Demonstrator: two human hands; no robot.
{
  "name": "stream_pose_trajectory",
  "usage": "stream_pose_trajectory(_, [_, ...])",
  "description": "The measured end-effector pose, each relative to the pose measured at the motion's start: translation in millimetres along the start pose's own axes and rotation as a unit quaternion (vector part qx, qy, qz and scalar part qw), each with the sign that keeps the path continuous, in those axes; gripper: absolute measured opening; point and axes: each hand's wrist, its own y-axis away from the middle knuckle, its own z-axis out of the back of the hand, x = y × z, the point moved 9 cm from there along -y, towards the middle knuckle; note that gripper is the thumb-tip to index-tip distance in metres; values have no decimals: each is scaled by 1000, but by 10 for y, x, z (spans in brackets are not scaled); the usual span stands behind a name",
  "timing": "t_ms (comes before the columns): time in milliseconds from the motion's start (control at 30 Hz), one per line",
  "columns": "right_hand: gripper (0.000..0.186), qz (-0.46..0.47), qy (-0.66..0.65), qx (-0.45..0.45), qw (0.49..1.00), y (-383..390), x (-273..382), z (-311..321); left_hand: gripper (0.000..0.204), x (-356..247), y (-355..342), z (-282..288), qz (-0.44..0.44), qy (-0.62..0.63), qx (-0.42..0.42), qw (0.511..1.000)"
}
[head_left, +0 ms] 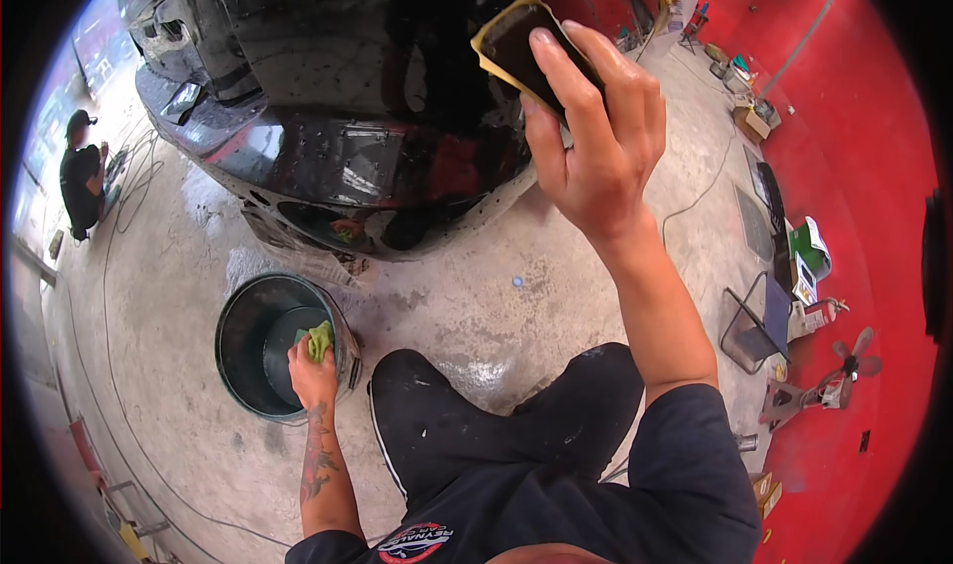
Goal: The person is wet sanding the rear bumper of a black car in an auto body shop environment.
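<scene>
My right hand [608,132] is raised and closed around a dark sanding block [514,46] with yellowish sandpaper folded about its edges. It is up beside the black car bumper [328,162], which looks wet and speckled; whether the block touches the paint I cannot tell. Lower down, the fingers of my left hand [312,375] are wrapped round a bunched yellow-green cloth [319,341]. That hand is over the right side of a round dark bucket [224,351] with water in it. The bucket stands on the floor to the left of my knees.
Crumpled paper [298,246] lies under the bumper. A person [81,177] is low down at far left, near loose cables [134,182]. Along the red wall [864,216] at right are a folding chair [759,316], a fire extinguisher [818,314] and a fan [849,365].
</scene>
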Motion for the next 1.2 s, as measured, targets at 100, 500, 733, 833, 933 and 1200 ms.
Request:
stream_pose_trajectory(100, [46, 23, 5, -25, 999, -204, 4, -46, 47, -5, 4, -11, 5, 5, 3, 1000])
stream_pose_trajectory(500, [48, 53, 15, 22, 998, -390, 114, -48, 46, 16, 14, -14, 3, 2, -6, 1000])
stream_pose_trajectory(733, [47, 36, -7, 24, 999, -296, 89, -35, 46, -47, 5, 27, -10, 12, -6, 1000])
stream_pose_trajectory(833, [44, 87, 16, -42, 995, -483, 171, -29, 46, -34, 17, 14, 3, -2, 0, 1000])
stream_pose_trajectory(933, [48, 32, -1, 23, 999, -320, 140, -63, 45, -4, 17, 17, 9, 7, 0, 1000])
stream_pose_trajectory(1200, [43, 83, 1, -74, 994, -431, 92, -83, 47, -6, 18, -2, 6, 5, 0, 1000])
